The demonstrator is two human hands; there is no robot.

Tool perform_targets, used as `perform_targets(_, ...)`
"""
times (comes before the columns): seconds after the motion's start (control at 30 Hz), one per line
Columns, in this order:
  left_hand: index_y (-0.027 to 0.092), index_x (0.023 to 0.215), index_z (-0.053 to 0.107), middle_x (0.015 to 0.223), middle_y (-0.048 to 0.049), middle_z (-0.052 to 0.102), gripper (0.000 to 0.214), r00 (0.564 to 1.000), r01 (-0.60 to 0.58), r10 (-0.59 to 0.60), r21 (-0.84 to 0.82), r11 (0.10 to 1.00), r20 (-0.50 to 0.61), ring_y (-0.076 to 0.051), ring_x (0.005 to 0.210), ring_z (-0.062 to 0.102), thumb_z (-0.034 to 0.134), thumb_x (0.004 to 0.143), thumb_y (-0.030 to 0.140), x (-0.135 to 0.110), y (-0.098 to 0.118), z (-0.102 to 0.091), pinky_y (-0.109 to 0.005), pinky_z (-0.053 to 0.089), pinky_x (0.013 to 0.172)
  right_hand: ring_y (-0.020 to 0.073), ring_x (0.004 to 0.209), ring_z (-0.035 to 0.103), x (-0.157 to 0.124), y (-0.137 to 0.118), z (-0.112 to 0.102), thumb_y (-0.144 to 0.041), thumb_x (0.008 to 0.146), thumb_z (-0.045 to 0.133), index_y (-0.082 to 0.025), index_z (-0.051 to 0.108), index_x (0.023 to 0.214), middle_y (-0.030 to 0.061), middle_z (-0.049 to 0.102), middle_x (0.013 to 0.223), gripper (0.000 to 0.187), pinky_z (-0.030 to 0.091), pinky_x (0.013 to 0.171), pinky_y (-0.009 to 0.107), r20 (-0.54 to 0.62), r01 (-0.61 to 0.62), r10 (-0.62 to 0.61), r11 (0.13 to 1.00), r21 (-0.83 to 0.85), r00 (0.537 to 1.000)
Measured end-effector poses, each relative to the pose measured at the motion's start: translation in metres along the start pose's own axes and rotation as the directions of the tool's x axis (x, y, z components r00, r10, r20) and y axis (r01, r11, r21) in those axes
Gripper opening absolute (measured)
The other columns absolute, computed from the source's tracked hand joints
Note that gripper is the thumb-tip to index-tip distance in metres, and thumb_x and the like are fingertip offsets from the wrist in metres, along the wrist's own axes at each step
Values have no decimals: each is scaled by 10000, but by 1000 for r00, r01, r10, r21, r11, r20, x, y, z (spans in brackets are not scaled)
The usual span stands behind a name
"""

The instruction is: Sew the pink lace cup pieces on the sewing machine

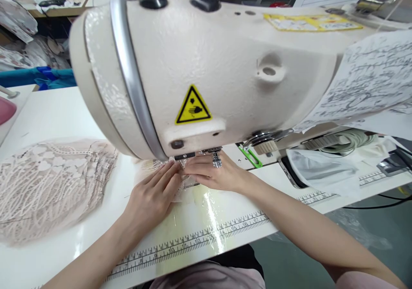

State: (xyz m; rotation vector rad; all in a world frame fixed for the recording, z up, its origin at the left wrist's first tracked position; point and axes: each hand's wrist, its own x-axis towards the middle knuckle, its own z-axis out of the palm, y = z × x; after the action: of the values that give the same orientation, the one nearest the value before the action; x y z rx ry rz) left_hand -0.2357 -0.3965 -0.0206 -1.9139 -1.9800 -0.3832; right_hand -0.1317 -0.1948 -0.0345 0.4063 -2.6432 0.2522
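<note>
The left hand (pixel 151 199) lies flat on a small lace piece (pixel 151 165), with the fingers stretched out and close together and the tips pressing the cloth down rather than closing round it; the right hand (pixel 214 175) meets it from the other side, its fingers long and nearly straight, also laid on the lace with nothing clasped in them; a chunky silver ring (pixel 216 162) sits on one right finger. The lace piece is pale cream, openwork and scalloped at the edge; it lies on the table (pixel 58 113) directly under the head of the sewing machine (pixel 209 65), between the two sets of fingertips, which almost touch; the needle is hidden by the machine's body.

The machine is a bulky, rounded casting in pebbled cream enamel with a curved metal band down its face and a yellow triangular warning sticker (pixel 192 105) low on the front. The table is smooth, glossy white laminate; a printed ruler strip (pixel 193 241) runs along its near edge. Well to the left lies a larger heap of pinkish lace (pixel 48 186), netted and floral; green plastic thread snips (pixel 250 156) rest just beyond the right hand; a thin white fabric with dark squiggly print (pixel 370 83) drapes over the machine's arm.
</note>
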Motion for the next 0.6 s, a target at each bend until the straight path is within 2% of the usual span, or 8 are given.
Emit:
perform_targets(0.07,63,1112,618,1242,-145,664,277,1000,2,-2,4,1000,5,-260,1177,623,471,887,128,-1,-1,0,-369,572,953,97,719,632,0,-2,1,-204,980,469,-228,686,1051,-2,709,1033,229,449,588,241,-25,16,-15,999,46,1000)
perform_targets(0.2,71,1061,625,1228,-145,672,244,1000,8,-8,24,1000,4,-258,1162,632,472,882,138,-3,-3,-1,-359,581,931,115,810,645,2,-6,3,-164,964,472,-191,680,985,5,715,972,210,483,615,244,-97,52,-45,996,68,994)
perform_targets(0.37,99,1013,624,1204,-136,686,218,1000,28,-29,54,998,9,-245,1125,654,452,898,168,-4,-7,-2,-331,599,873,128,914,646,9,-10,9,-100,948,460,-172,662,875,-4,721,893,227,527,762,256,-52,110,-103,982,153,993)
perform_targets(0.6,106,1031,609,1209,-152,680,217,998,63,-64,68,996,13,-254,1077,678,474,912,228,-4,-11,-3,-346,603,846,128,903,645,15,-13,16,-65,924,506,-158,652,827,-14,721,867,198,518,775,250,-113,107,-90,982,157,989)
